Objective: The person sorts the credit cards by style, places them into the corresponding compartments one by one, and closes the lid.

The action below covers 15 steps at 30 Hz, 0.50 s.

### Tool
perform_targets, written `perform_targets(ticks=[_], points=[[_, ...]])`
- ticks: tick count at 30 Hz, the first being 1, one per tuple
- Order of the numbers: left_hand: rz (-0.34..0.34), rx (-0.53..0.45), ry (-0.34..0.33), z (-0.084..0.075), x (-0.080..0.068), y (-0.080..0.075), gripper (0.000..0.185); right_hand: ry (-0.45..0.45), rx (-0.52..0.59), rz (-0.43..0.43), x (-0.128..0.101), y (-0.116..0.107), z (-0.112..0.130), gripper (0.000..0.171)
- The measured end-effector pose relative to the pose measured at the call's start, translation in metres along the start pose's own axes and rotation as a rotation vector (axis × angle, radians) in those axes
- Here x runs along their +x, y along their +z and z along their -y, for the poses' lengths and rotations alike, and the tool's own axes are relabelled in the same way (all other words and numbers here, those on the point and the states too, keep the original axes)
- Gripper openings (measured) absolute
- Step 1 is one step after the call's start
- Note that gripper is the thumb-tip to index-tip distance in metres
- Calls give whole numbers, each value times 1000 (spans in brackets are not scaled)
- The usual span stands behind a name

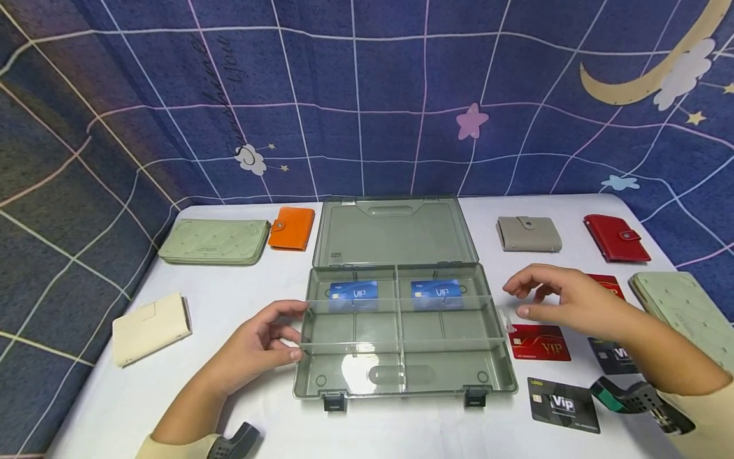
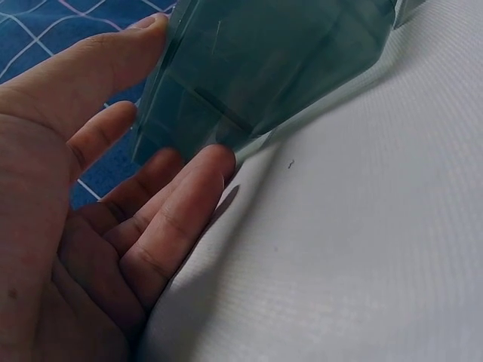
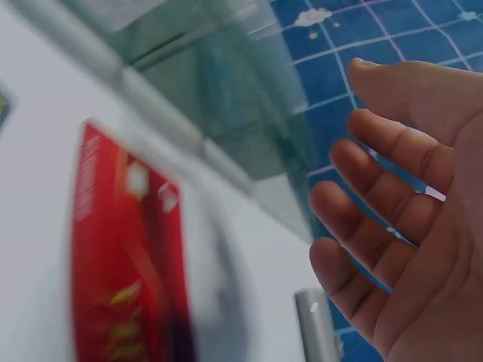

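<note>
A grey-green see-through divided box stands with its lid tipped back. One blue VIP card is in its back left compartment, another blue VIP card in the back right one. My left hand touches the box's left side, thumb at the rim and relaxed fingers lower on the wall. Right of the box my right hand hovers with loosely bent fingers and holds nothing. Below it lies a red VIP card; a second red card is partly hidden behind the hand.
A black Vip card lies front right, another black card partly under the right forearm. Around the white table are an orange card holder, green wallets, a cream wallet, a grey one and a red one.
</note>
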<state>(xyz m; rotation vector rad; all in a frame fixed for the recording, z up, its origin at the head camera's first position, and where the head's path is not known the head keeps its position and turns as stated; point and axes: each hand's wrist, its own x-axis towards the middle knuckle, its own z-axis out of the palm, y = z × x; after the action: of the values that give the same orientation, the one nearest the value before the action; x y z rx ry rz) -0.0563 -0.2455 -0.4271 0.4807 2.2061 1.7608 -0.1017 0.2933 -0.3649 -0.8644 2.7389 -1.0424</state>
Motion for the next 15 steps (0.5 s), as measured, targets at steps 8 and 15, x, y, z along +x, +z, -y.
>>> perform_targets(ticks=[8,15], points=[[5,-18,-3,-2,0,0,71,43,-80,2,-35,4,-21,39],[16,-37,17,-1,1,0,71,34,-183,-4,-51,12,-37,50]])
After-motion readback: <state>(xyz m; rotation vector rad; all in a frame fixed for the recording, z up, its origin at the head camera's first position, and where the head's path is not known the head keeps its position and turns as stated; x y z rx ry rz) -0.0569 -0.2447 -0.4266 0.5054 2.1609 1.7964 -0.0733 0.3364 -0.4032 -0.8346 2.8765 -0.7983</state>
